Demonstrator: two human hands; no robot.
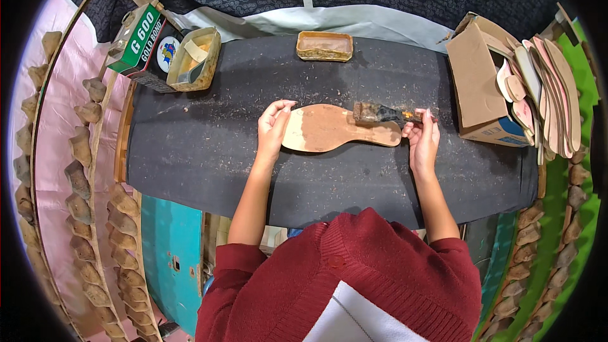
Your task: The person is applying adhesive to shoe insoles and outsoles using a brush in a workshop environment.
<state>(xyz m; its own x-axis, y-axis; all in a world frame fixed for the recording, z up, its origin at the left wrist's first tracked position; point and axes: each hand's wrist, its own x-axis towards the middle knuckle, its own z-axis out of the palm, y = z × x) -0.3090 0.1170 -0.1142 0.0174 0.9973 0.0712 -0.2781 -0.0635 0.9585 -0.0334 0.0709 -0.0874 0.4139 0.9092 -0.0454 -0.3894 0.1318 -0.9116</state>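
A tan shoe insole [316, 130], broad at its left end and narrower at the right, is above the dark tabletop, with a damp-looking darker patch on its surface. My left hand [274, 125] is closed on its broad end, thumb and fingers at the edge. In my right hand [423, 141] is a dark, crusted brush [380, 113], gripped by its handle. Its bristle end points left and lies over the upper edge of the insole's middle. The right fingers are also close to the narrow end of the insole; whether they touch it I cannot tell.
A yellowish tub [325, 46] sits at the back of the black-covered table [253, 76]. At back left are a green-and-black can [142, 44] and a tray with a scraper-like piece [212, 57]. A cardboard box [472, 76] of soles [557, 95] stands right. Shoe lasts [79, 177] line side racks.
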